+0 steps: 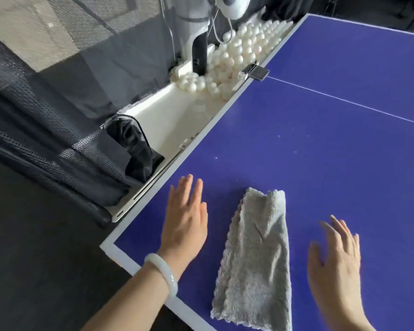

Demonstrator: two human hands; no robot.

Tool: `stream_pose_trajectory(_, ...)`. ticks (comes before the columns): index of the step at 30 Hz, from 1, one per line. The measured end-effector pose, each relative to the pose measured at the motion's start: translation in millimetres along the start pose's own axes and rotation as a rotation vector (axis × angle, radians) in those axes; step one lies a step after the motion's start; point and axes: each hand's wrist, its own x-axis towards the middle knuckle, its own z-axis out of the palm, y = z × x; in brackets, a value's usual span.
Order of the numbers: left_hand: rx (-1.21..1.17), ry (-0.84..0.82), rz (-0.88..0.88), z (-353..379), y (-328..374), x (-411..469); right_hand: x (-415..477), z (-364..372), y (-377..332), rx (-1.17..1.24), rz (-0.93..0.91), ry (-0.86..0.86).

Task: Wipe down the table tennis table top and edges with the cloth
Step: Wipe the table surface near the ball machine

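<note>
A: So, where would you start?

B: From the frame's left. The white edge (109, 246) of the bench (320, 139) runs right beside the ball tray (177, 120), so I'd wipe along it, not across, or dust drops among the balls (239, 53).

A: And the hands?

B: The left hand (185, 220) is flat and open, fingers straight, near the lower-left corner, holding nothing. The cloth (256, 263) lies folded on the blue top, lower middle, between the hands and touching neither. The right hand (335, 266) (blurred) is spread open at lower right, empty too.

A: So nothing is wiped yet?

B: I'd judge not; pale specks (216, 157) show mid-frame. Take the cloth, press it flat under the palm, and make overlapping strokes.
</note>
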Motion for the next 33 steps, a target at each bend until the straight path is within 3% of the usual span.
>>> stream_pose_trajectory(2, 0.105, -0.055, -0.145, -1, -34, 21, -6, 16, -33, 0.006, -0.126, -0.102)
stream_pose_trajectory(5, 0.106, -0.082, -0.12, 10, -44, 33, -14, 53, -78, -0.206, -0.151, -0.35)
stream_pose_trajectory(7, 0.1, -0.066, -0.118, 13, -44, 33, -15, 65, -89, -0.349, -0.15, -0.398)
stream_pose_trajectory(9, 0.084, -0.04, -0.13, 13, -45, 32, -11, 68, -88, -0.314, -0.234, -0.359)
stream_pose_trajectory(12, 0.059, -0.036, -0.138, 13, -46, 33, 2, 63, -88, -0.311, -0.52, -0.35)
stream_pose_trajectory(16, 0.009, -0.059, -0.135, 10, -47, 34, 38, 81, -105, -0.281, -0.966, -0.618)
stream_pose_trajectory(18, -0.001, -0.067, -0.137, 10, -48, 36, 78, 99, -115, -0.279, -1.081, -0.712)
stream_pose_trajectory(20, 0.001, -0.07, -0.14, 10, -48, 38, 129, 123, -126, -0.284, -1.038, -0.68)
stream_pose_trajectory(23, 0.019, -0.086, -0.155, 12, -49, 38, 186, 150, -138, -0.348, -0.798, -0.529)
stream_pose_trajectory(26, 0.031, -0.092, -0.16, 12, -50, 37, 184, 162, -146, -0.315, -0.628, -0.472)
stream_pose_trajectory(33, 0.054, -0.1, -0.174, 12, -50, 35, 117, 146, -134, -0.248, -0.977, -0.656)
